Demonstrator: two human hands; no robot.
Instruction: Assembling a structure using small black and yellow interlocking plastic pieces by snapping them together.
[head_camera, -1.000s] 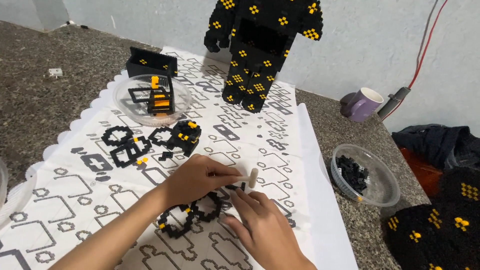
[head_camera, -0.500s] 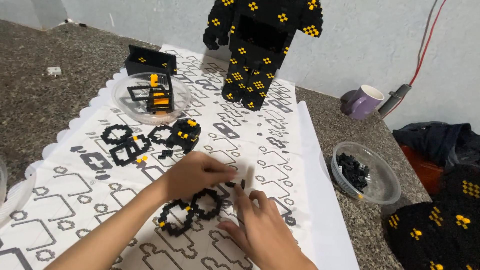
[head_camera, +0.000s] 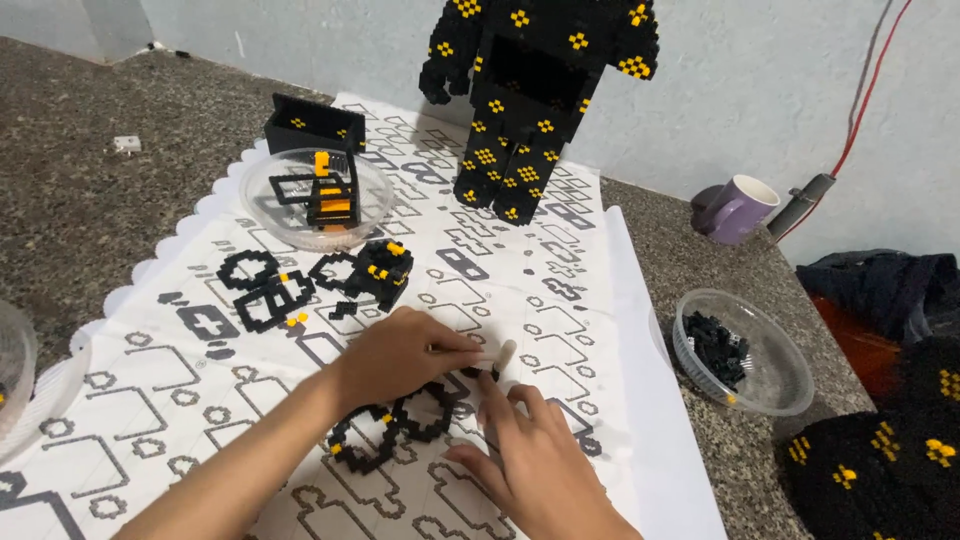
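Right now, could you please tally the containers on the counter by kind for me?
Clear plastic bowls: 3, namely one holding black and orange pieces, one holding small black bricks, and one cut off at the left edge
Purple mugs: 1
Total: 4

My left hand (head_camera: 405, 352) slid slightly right over the flat black ring-shaped brick piece (head_camera: 400, 425), small white stick tool (head_camera: 497, 355) tipped more upright, my right hand (head_camera: 530, 460) crept farther in toward it
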